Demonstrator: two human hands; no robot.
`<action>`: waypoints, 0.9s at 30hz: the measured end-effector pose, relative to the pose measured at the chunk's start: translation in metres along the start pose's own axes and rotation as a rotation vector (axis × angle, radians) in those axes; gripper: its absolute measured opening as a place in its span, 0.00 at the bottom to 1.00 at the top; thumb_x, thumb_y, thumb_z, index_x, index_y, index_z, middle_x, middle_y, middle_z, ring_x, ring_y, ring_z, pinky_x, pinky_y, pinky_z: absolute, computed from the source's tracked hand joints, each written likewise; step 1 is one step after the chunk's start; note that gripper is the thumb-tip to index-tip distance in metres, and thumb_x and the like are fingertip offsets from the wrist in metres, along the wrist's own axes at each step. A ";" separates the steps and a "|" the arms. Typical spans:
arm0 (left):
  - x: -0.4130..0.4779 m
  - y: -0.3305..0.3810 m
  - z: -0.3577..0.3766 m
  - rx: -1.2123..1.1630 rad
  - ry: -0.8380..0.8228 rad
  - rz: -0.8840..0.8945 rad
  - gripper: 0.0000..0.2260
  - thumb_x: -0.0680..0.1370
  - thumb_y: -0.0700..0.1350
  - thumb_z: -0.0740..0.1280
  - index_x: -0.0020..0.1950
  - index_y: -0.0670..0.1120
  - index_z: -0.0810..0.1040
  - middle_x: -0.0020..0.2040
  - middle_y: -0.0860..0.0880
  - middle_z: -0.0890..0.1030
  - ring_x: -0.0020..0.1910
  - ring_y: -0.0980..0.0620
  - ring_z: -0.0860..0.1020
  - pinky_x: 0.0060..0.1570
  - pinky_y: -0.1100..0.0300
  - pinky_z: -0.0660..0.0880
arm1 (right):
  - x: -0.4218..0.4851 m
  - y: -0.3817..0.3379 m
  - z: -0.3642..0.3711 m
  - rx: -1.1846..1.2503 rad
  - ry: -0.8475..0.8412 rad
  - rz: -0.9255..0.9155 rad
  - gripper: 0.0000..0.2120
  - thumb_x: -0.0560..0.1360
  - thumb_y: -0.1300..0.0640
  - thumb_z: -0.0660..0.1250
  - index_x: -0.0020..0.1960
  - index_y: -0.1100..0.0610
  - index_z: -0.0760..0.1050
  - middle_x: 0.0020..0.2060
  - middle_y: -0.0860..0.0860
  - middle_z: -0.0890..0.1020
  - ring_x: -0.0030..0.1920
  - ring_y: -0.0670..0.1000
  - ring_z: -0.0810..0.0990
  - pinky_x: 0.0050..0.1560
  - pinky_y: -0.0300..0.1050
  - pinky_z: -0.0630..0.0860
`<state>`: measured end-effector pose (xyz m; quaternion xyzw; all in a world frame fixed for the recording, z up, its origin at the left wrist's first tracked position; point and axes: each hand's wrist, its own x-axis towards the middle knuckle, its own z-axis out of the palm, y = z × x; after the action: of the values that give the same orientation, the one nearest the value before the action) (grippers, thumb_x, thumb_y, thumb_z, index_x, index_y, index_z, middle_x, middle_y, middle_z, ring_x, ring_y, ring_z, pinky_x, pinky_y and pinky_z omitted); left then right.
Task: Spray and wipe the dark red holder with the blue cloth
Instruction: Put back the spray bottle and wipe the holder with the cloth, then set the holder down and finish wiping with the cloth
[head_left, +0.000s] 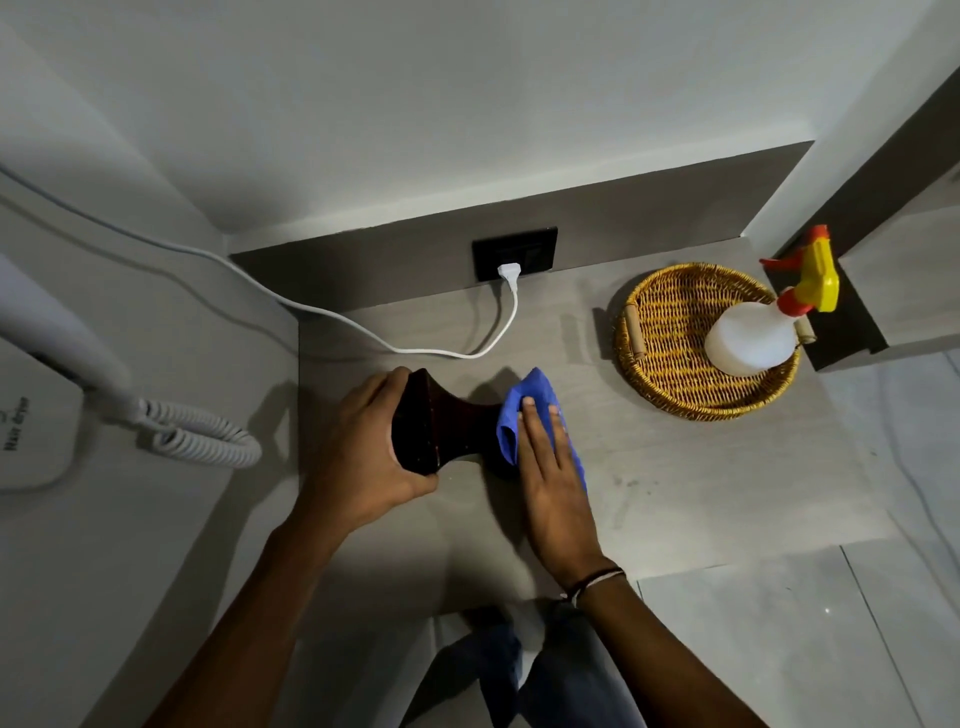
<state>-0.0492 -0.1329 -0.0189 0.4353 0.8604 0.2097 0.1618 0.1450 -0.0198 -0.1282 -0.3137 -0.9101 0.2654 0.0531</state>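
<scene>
The dark red holder (441, 423) lies on its side on the grey counter (675, 467), its wide end toward the left. My left hand (363, 452) grips that wide end. My right hand (550, 467) lies flat on the blue cloth (519, 410), pressing it against the holder's right end, which the cloth hides. The white spray bottle (753, 338), with a yellow and red trigger head, stands in the wicker basket (670, 338) at the right, away from both hands.
A white cable (415, 348) runs across the counter from a plug in the black wall socket (514, 254). A wall-mounted hair dryer with a coiled cord (197, 436) hangs at the left. The counter's front edge is close to my body; tiled floor lies to the right.
</scene>
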 end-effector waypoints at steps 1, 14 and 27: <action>-0.002 0.003 0.004 -0.017 0.010 0.010 0.45 0.56 0.47 0.85 0.71 0.44 0.73 0.64 0.46 0.78 0.61 0.44 0.78 0.57 0.46 0.80 | -0.002 -0.006 0.000 0.055 -0.004 0.021 0.44 0.82 0.74 0.63 0.86 0.57 0.40 0.84 0.52 0.34 0.85 0.57 0.34 0.87 0.59 0.53; 0.014 0.032 0.004 -0.005 -0.166 -0.218 0.37 0.63 0.46 0.83 0.69 0.44 0.75 0.65 0.43 0.80 0.65 0.37 0.79 0.64 0.51 0.76 | 0.005 -0.056 0.003 0.405 0.106 -0.250 0.37 0.84 0.67 0.60 0.87 0.57 0.46 0.88 0.52 0.46 0.88 0.54 0.46 0.87 0.46 0.52; 0.015 0.031 -0.003 0.182 -0.070 0.000 0.50 0.57 0.58 0.81 0.76 0.50 0.69 0.69 0.49 0.76 0.66 0.44 0.74 0.64 0.50 0.76 | -0.009 0.056 -0.038 0.305 0.273 0.148 0.42 0.71 0.82 0.61 0.83 0.63 0.63 0.84 0.56 0.63 0.84 0.55 0.63 0.84 0.42 0.59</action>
<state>-0.0384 -0.1050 -0.0023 0.4555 0.8696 0.1154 0.1516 0.1921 0.0291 -0.1239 -0.4012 -0.8183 0.3581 0.2028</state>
